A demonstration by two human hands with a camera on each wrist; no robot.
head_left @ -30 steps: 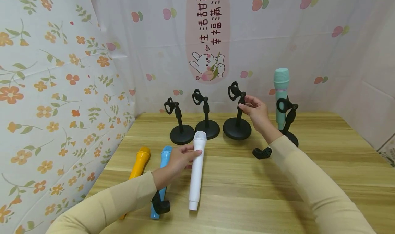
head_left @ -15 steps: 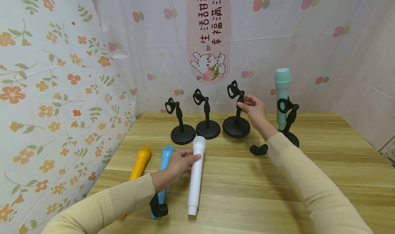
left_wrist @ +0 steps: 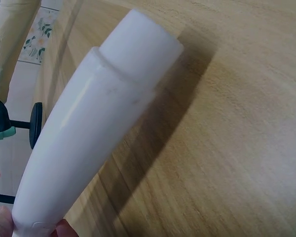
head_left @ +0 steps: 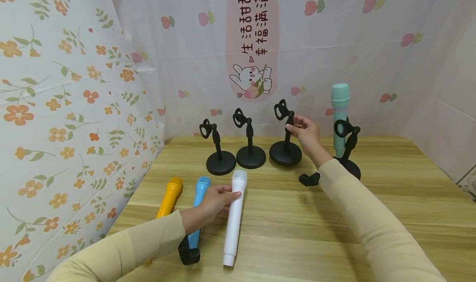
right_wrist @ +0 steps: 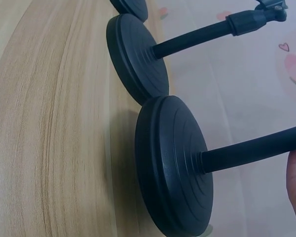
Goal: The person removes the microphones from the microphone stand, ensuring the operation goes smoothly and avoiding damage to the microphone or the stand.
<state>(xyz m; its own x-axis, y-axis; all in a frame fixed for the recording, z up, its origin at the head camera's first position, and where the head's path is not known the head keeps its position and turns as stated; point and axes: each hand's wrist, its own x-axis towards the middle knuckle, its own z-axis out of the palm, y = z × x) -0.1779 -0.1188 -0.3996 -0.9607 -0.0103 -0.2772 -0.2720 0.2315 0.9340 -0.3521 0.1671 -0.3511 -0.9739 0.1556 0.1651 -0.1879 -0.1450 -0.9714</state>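
Observation:
My left hand (head_left: 212, 203) grips a white microphone (head_left: 234, 220) near its head, thumb on top. In the left wrist view the white microphone (left_wrist: 84, 128) slants across the picture, its narrower tail end over the table and a shadow beside it. With thumb and fingers my right hand (head_left: 306, 135) pinches the pole of a black microphone stand (head_left: 285, 153), whose clip at the top holds nothing. The stand's round base (right_wrist: 172, 168) sits close over the table in the right wrist view. A blue microphone (head_left: 201, 189) lies partly behind my left hand and wrist.
Two black stands (head_left: 221, 163) (head_left: 251, 156) with bare clips stand left of the held one. At the right, a mint green microphone (head_left: 339, 120) rises upright behind another black stand (head_left: 348, 145). A yellow microphone (head_left: 169, 197) lies at the left. Patterned cloth (head_left: 186, 38) hangs behind the table.
My left hand has drawn the white microphone down toward me and slightly left. My right hand and the stand it holds have shifted only a little.

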